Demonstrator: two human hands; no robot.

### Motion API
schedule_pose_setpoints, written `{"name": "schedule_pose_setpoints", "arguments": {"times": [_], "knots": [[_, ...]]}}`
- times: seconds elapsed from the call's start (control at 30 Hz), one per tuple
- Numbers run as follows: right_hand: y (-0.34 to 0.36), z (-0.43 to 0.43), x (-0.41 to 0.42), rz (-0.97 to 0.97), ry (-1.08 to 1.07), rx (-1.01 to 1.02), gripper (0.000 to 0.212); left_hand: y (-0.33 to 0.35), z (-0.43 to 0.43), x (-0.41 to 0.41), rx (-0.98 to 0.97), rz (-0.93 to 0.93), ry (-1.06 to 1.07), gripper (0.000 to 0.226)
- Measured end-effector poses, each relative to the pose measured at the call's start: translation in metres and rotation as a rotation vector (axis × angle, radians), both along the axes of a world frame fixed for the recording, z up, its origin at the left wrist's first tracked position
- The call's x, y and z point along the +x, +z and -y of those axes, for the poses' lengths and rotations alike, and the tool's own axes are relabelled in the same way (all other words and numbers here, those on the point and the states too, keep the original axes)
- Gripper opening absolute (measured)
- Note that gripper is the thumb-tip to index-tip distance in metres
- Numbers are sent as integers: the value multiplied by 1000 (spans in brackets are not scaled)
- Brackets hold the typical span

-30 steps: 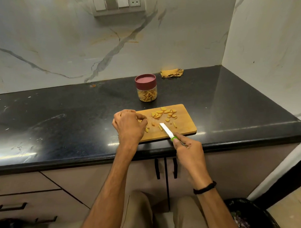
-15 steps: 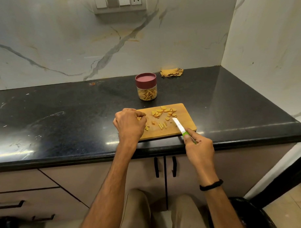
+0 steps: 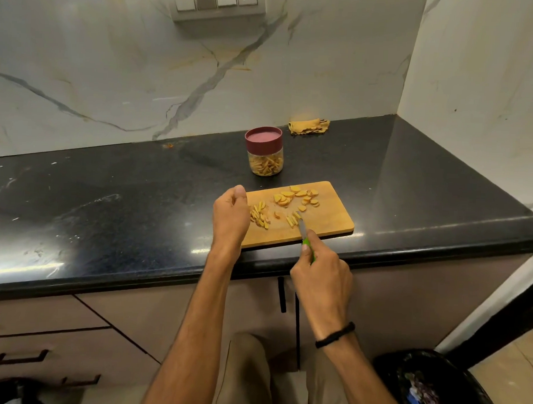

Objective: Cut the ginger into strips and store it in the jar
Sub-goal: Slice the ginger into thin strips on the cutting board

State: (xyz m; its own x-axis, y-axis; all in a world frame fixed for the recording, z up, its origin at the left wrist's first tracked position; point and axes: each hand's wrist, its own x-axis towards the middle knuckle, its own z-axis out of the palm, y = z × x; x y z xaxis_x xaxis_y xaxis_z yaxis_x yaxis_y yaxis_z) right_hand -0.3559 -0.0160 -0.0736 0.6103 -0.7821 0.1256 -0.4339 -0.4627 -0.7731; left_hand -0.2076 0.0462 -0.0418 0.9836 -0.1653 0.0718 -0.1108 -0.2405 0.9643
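A wooden cutting board [image 3: 328, 216] lies at the counter's front edge. Ginger slices [image 3: 292, 196] are piled at its back, with cut strips in a small group [image 3: 292, 219] near the middle and another group [image 3: 258, 215] at the left. My right hand [image 3: 320, 273] grips a green-handled knife [image 3: 303, 230], its blade tip touching the middle strips. My left hand [image 3: 230, 214] rests curled at the board's left end, beside the left strips, holding nothing visible. A clear jar [image 3: 265, 152] with a maroon lid stands behind the board, partly filled with strips.
A crumpled yellow cloth [image 3: 308, 126] lies at the back by the wall corner. The black counter [image 3: 108, 202] stretches left. Drawers and cupboard handles are below, and a black bin [image 3: 434, 389] stands on the floor at the lower right.
My right hand swung the knife right, then back left onto the middle strips. My left hand drew back to the board's left end, uncovering a pile of cut strips.
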Motion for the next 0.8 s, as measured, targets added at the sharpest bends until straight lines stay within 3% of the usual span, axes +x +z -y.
{"name": "schedule_pose_setpoints", "arguments": {"times": [0.17,0.4,0.8], "knots": [[0,-17,13,-31,11,-57,45,1,0,0,-113,-93,-25,41],[3,-32,30,-110,90,-136,47,-1,-8,8,-193,-141,-106,77],[7,-30,30,-198,107,-245,52,1,-12,11,-205,-166,-157,81]]}}
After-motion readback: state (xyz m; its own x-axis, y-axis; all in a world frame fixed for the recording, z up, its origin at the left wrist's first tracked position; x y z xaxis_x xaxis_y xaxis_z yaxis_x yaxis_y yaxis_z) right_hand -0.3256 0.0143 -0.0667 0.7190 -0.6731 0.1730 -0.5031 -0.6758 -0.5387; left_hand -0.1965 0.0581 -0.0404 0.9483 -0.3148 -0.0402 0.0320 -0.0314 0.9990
